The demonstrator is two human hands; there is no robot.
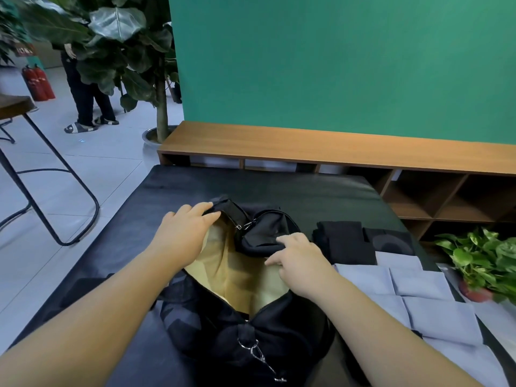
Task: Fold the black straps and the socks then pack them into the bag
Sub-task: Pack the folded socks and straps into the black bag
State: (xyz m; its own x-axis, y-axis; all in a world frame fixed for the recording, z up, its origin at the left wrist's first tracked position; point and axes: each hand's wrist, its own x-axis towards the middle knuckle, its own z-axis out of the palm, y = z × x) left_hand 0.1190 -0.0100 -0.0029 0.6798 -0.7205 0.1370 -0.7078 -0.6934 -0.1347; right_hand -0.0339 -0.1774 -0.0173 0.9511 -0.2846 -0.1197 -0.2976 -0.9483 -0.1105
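A black bag (245,331) lies on the dark table (307,191), its top pulled wide so the tan lining (237,272) shows. The person's left hand (183,233) is at the far left edge of the opening; its fingers (203,208) curl over the black rim and grip it, holding that side back. The right hand (300,262) sits on the right side of the opening, fingers bent, pinching the black flap of the bag just where it folds over the lining. A metal clip (243,226) hangs at the far end of the zip between the two hands, and another clip (259,354) dangles from the near end of the bag, toward the person.

Just right of the bag, touching the right hand's side of it, lies a folded black piece (346,241) on the table; I cannot tell whether it is straps or socks. Beside that, further right, is another dark folded piece (391,241) with a faint pattern. Nearer the person, pale blue folded cloths (418,289) lie in overlapping rows along the right edge of the table.

A potted plant (483,261) with green leaves stands at the right. Behind the table runs a low wooden shelf (335,152) against a green wall (335,65). On the left a tall leafy plant (125,37) stands on the tiled floor, and a person's legs (83,93) show behind it beside red fire extinguishers (39,83).
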